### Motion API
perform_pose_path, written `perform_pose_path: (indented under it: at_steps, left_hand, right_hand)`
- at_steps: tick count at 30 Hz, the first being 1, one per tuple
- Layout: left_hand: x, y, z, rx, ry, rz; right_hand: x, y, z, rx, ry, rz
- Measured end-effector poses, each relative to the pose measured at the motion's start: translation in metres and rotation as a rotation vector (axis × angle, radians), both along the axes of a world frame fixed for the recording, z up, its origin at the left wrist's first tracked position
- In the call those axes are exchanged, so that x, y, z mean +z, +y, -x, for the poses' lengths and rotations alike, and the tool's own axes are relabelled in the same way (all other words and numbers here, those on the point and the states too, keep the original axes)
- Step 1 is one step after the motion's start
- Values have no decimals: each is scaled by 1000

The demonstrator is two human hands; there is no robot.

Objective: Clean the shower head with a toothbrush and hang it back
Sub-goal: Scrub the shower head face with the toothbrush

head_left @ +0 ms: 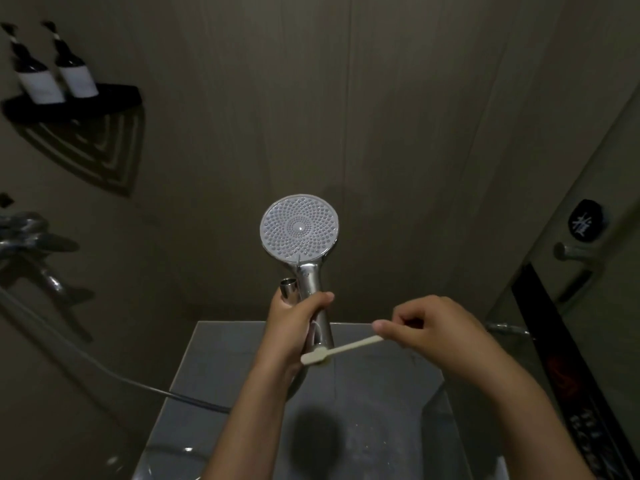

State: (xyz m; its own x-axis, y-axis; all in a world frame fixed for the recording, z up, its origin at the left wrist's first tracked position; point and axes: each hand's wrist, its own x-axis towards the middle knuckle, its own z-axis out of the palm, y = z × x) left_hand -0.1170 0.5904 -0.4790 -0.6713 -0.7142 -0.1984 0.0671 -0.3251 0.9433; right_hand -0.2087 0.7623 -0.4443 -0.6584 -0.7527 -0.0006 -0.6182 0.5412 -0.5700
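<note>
Upright, chrome shower head [299, 229], round white nozzle face toward the camera.

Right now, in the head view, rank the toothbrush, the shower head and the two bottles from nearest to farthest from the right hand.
1. Toothbrush: pinched in the right hand itself.
2. Shower head: centre, held up by the left hand.
3. Bottles: far upper left, on the corner shelf.
</note>
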Motion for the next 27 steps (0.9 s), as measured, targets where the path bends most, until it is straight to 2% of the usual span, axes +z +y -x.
perform_pose_path:
  at_steps: [3,7,10,14,17,19,21,24,27]
  left_hand:
    - [-1,-3,-3,16,-9,-9]
    - [2,-5,-5,42,-10,-4]
    - [3,-4,-5,67,-14,9]
    - [2,-4,-7,87,-4,-22]
    - [5,-10,-8,93,41,-199]
    - [7,-16,-6,56,108,-383]
    - [6,-20,-3,17,178,-481]
    - [2,-21,3,9,282,-544]
    - [1,-21,5,3,293,-515]
  right_hand:
    - [0,11,9,-43,-8,21]
    - [6,12,11,-33,-39,151]
    - [5,0,0,19,-41,96]
    - [2,2,7,-42,-26,34]
    - [2,11,17,-76,-27,78]
    - [4,11,16,-93,-166,258]
    - [8,3,9,-80,-256,347]
    - [6,-13,-3,-11,-246,281]
    - [1,-20,-4,-8,-207,189]
